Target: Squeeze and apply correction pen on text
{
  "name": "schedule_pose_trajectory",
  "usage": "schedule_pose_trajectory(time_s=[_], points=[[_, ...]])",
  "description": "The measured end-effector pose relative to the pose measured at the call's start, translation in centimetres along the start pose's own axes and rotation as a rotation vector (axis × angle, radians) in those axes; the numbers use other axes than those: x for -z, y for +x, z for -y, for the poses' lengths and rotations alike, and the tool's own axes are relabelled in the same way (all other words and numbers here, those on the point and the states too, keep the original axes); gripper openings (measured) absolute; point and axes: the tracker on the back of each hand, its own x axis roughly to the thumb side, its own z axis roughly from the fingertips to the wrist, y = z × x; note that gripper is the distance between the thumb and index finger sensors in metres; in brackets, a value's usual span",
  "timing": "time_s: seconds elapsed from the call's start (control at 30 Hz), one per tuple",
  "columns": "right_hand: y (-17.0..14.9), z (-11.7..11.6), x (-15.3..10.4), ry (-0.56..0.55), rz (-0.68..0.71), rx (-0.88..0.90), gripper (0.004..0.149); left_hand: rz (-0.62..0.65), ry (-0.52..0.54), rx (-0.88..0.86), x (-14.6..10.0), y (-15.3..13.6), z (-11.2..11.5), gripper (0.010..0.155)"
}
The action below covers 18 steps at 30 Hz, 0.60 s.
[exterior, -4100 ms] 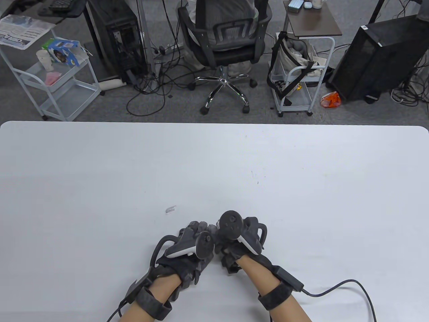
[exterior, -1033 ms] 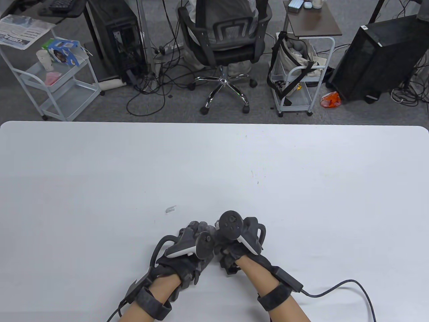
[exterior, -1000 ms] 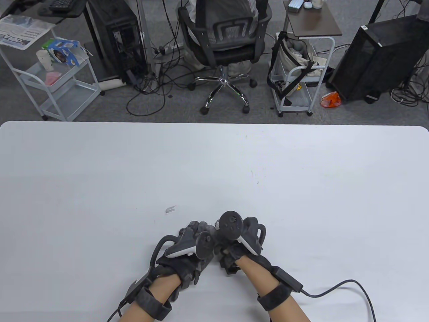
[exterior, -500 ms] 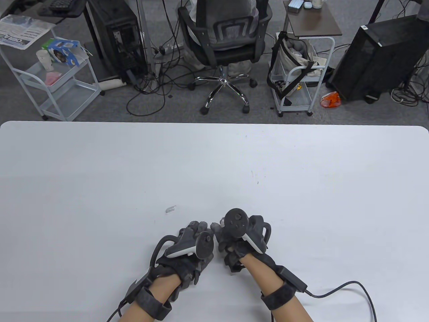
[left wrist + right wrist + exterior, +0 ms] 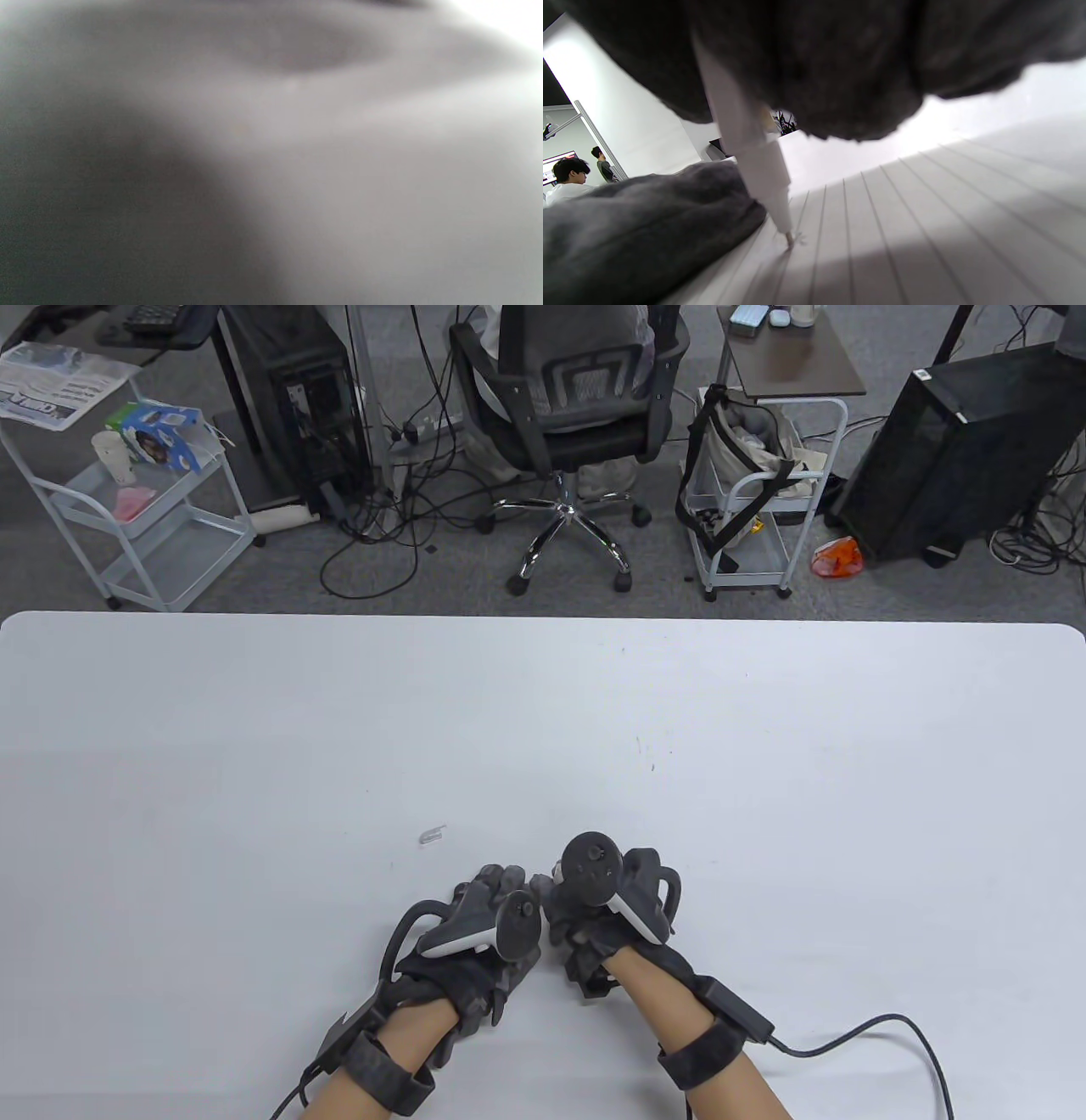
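Right grip (image 5: 840, 63) wrapped around correction pen (image 5: 746, 144), tip pressed onto lined paper (image 5: 925, 220) just below the fingers, beside a small white dab. Left grip (image 5: 488, 929) lying palm-down on the paper just beside the tip; whether spread or closed cannot be told. Left wrist view fully blurred.
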Motion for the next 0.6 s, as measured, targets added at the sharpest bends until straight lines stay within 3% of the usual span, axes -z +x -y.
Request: schedule_pose_trajectory(time_s=[0.17, 0.33, 0.47, 0.6], points=[[-0.01, -0.04, -0.09, -0.041, -0.011, -0.009, 0.035, 0.000, 0.000, 0.001, 0.01, 0.01, 0.00, 0.073], [0.08, -0.10, -0.05, 0.009, 0.010, 0.005, 0.035, 0.000, 0.000, 0.001, 0.01, 0.01, 0.00, 0.073], [0.05, -0.09, -0.10, -0.041, -0.005, -0.010, 0.035, 0.000, 0.000, 0.001, 0.01, 0.01, 0.00, 0.073], [0.06, -0.04, 0.00, -0.006, 0.008, -0.004, 0.035, 0.000, 0.000, 0.001, 0.01, 0.01, 0.00, 0.073]])
